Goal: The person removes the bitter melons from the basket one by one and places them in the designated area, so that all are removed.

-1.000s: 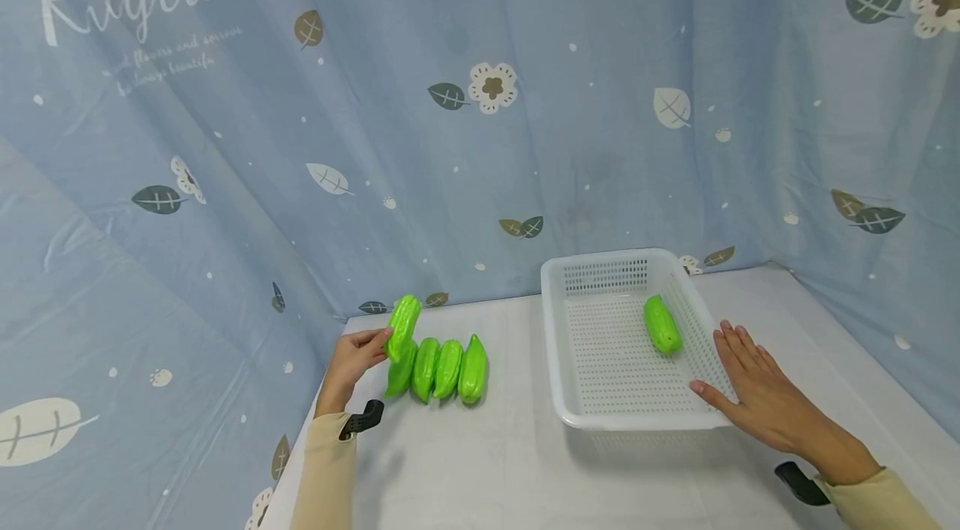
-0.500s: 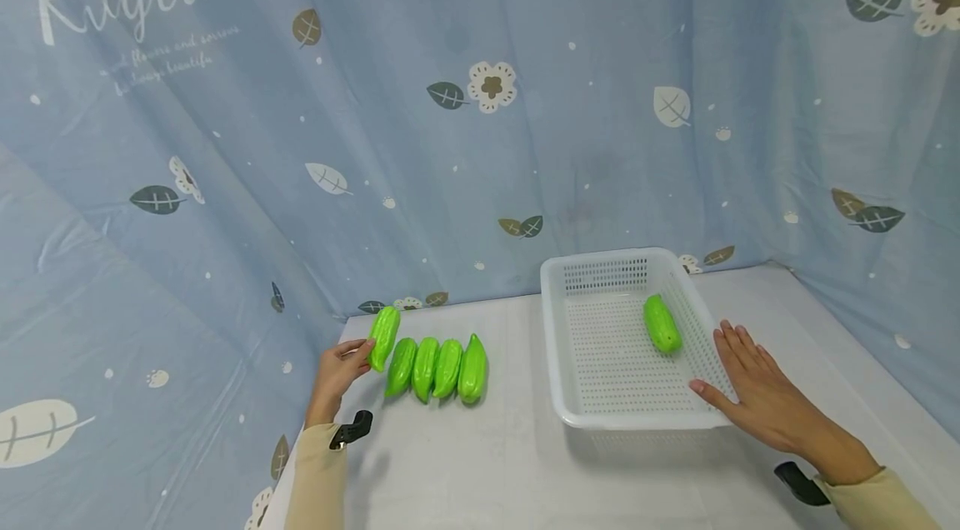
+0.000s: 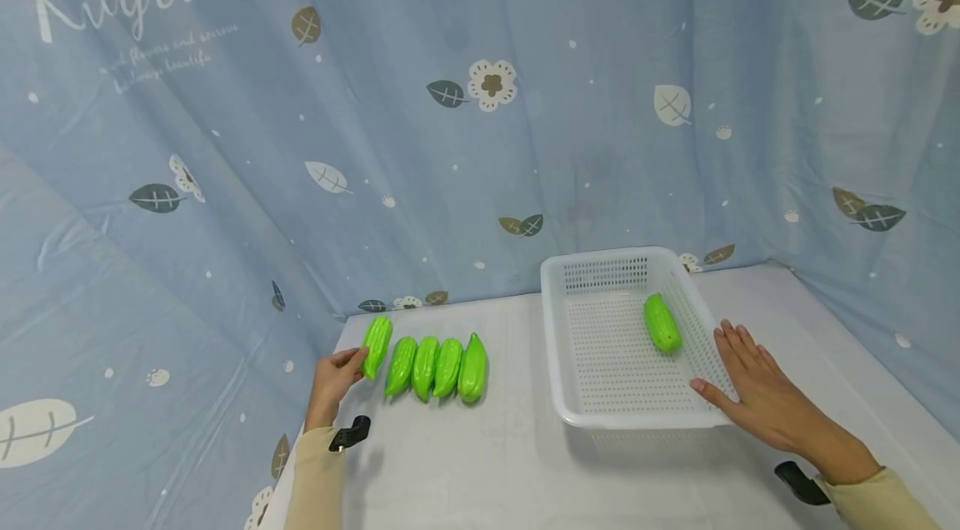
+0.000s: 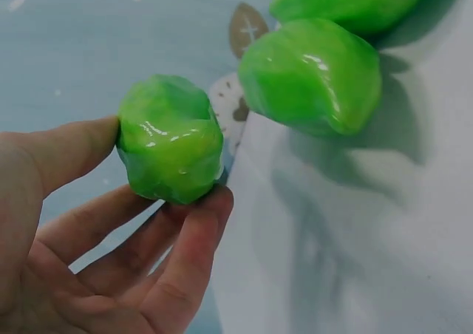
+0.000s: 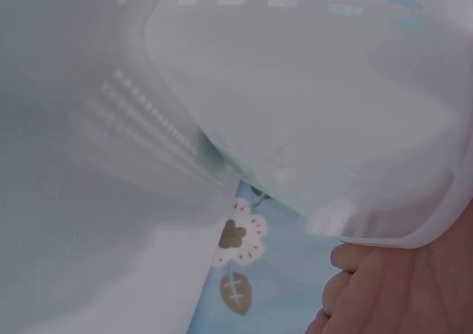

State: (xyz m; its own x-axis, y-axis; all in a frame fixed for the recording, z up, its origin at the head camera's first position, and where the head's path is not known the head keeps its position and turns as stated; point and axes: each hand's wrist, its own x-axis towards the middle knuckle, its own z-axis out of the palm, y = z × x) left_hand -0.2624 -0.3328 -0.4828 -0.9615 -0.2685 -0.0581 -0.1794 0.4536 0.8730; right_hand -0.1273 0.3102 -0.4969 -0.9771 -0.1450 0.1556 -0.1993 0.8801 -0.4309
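Note:
My left hand point(image 3: 333, 384) pinches a green bitter melon point(image 3: 377, 347) between thumb and fingertips at the left end of a row. In the left wrist view this bitter melon point(image 4: 170, 142) shows end-on, ridged and glossy; whether it touches the table cannot be told. Several more bitter melons point(image 3: 425, 367) lie side by side just to its right. My right hand point(image 3: 772, 405) lies with straight fingers on the right rim of a white plastic basket point(image 3: 558, 380). Inside the basket is one bitter melon point(image 3: 663, 323). The right wrist view shows the basket's wall point(image 5: 295, 90) above the fingers.
The white-covered table point(image 3: 510, 472) meets a blue printed curtain point(image 3: 600, 138) at its back and left edges. The basket takes up the right part, with bare tabletop between it and the row.
My left hand has carried its bitter melon left and down, from above the leftmost one in the row to a spot beside it. The right hand and basket have stayed still.

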